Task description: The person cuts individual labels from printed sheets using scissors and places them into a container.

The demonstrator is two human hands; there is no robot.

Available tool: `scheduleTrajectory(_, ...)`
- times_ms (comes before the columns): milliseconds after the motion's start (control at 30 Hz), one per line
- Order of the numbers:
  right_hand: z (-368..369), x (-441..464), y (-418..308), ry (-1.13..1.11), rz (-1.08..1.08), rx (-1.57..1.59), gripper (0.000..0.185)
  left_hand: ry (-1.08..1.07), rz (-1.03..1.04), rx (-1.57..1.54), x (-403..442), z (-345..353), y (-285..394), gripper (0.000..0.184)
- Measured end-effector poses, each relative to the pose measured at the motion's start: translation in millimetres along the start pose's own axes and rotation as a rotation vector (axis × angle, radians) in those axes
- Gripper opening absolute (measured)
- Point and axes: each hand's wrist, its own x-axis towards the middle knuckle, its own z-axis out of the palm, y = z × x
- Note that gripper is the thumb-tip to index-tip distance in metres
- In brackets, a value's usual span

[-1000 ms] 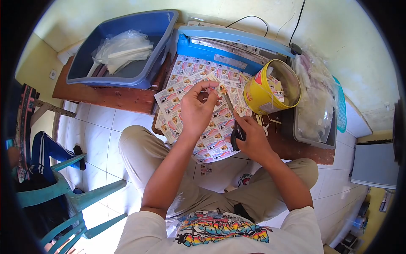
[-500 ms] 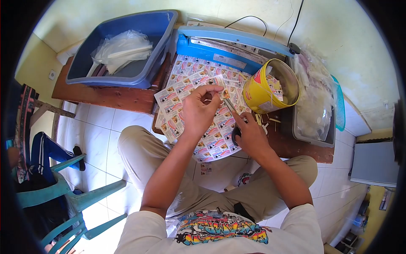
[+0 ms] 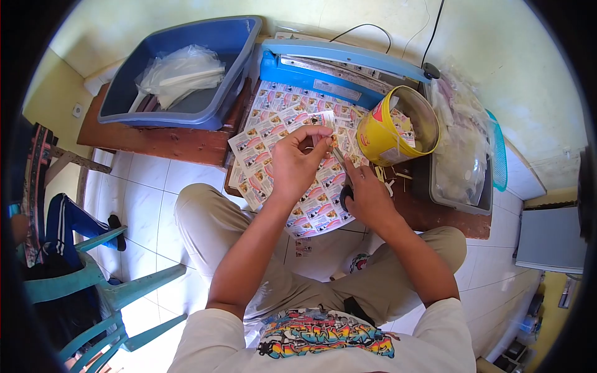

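My left hand (image 3: pixel 298 163) pinches a small printed paper strip (image 3: pixel 326 118) between thumb and fingertips. In my right hand (image 3: pixel 372 194) is a pair of scissors (image 3: pixel 339 155), its blades pointing up toward the strip near my left fingertips. One dark handle loop shows beside my right thumb. Below both hands lie sheets of printed labels (image 3: pixel 261 171), spread over the bench and hanging toward my lap. A yellow bucket (image 3: pixel 377 135) with printed paper pieces inside stands just beyond my right hand.
Behind the sheets is a blue impulse sealer (image 3: pixel 323 84). A blue tub (image 3: pixel 214 112) holding plastic bags stands at left. To the right, a grey tray (image 3: pixel 460 204) holds more plastic bags. Paper scraps (image 3: pixel 390 185) lie beside the bucket. A green chair (image 3: pixel 118 289) stands at lower left.
The strip in my left hand has shifted slightly to the right and shows more of its printed face. My right hand and the scissors have moved slightly, still close to my left fingers.
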Motion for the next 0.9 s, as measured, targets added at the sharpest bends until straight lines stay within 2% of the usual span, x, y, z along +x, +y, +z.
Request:
scheduleTrajectory(133,0,-3,7,0.051,-0.018,0.054,0.081,-0.025,-0.034,0.002,-1,0,4,0.019)
scheduleTrajectory(200,-2,-5,11,0.15,-0.12,0.157,0.08,-0.018,-0.037,-0.015,0,0,4,0.02)
scheduleTrajectory(433,-27,-14,1,0.113,-0.054,0.416,0.081,0.015,-0.012,-0.107,2,2,4,0.02)
scheduleTrajectory(500,-33,-17,-7,0.103,-0.015,0.638,0.083,0.029,-0.008,-0.097,3,3,4,0.019)
scheduleTrajectory(533,-32,-18,-8,0.101,-0.015,0.638,0.083,0.037,-0.005,-0.107,4,3,3,0.019)
scheduleTrajectory(600,-32,-19,-8,0.105,-0.075,0.853,0.085,0.045,-0.003,-0.118,6,4,3,0.019)
scheduleTrajectory(900,-35,-26,-13,-0.021,-0.128,1.11,0.093,0.054,-0.028,-0.234,10,10,9,0.021)
